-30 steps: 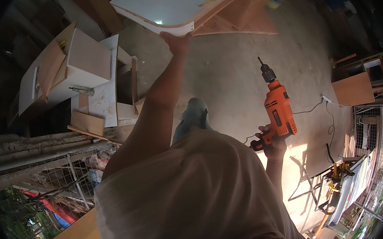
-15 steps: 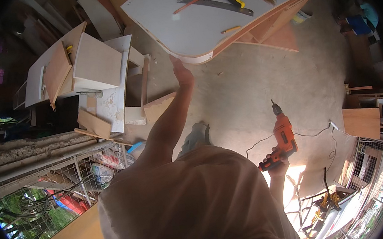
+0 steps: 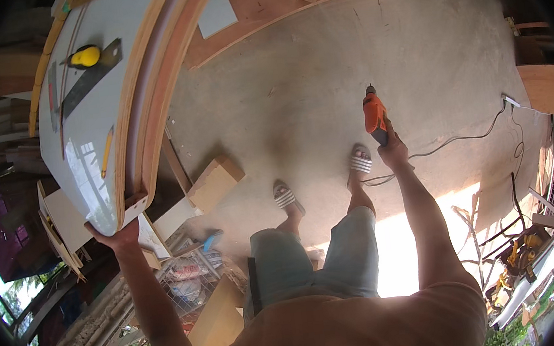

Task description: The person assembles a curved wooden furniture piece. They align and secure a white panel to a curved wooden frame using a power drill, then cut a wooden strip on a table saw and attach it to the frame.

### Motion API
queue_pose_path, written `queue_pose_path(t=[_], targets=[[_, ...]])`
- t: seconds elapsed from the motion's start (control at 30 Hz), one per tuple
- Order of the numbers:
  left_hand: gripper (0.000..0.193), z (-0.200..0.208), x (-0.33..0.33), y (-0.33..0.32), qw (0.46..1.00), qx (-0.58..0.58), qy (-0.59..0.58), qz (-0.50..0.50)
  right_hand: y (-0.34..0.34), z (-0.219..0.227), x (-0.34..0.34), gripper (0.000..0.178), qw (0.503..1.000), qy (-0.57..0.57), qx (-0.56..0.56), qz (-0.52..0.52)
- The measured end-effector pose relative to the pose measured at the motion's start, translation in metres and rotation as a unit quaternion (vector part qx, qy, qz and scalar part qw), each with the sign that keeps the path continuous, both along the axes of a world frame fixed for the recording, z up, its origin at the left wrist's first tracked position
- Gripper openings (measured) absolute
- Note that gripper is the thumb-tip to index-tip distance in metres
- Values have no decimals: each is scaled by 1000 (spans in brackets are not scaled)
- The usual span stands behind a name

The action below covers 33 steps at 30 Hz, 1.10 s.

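Note:
At the left, my left hand grips the rounded near corner of a large white-topped panel edged with layered wood. Its fingers curl around the edge, partly hidden by the panel. On the panel lie a yellow pencil, a dark steel square and a tool with a yellow handle. To the right, my right hand is closed around the grip of an orange corded power drill. The drill is held above the floor, its bit pointing away from me.
A grey cable runs across the concrete floor to a white socket strip at the right. Wooden panels lie at the far side. A wooden box piece sits beside the left panel. Tools with yellow parts are piled lower right.
My view has turned right, and the panel now appears on the left. My left hand still grips its corner. My right arm has stretched forward with the drill.

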<state>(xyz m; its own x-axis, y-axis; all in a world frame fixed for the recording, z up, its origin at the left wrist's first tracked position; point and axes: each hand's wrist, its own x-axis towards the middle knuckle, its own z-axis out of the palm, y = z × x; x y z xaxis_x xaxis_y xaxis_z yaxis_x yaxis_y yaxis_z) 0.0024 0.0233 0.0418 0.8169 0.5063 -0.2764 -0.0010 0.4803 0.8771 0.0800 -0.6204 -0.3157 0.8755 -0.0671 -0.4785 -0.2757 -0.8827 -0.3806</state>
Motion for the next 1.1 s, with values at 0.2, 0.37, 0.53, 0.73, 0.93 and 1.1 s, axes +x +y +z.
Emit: queue_pose_path(t=[0.2,0.37,0.53,0.73,0.93,1.1], targets=[[67,9,-2,2,984,12,148,100,-47,-197,82,77,968,-70,-194,143],[72,31,-3,-19,975,41,195,99,-80,-306,106,75,933,-146,-274,181],[71,22,13,-40,974,36,205,83,-124,-371,109,80,893,-206,-329,226],[70,21,20,-41,963,71,217,144,-117,-426,85,73,909,-145,-336,201],[83,18,14,-18,977,87,164,107,-116,-415,77,72,934,-70,-305,170],[68,1,18,-2,993,-13,76,91,-119,-360,82,69,933,-36,-322,159]])
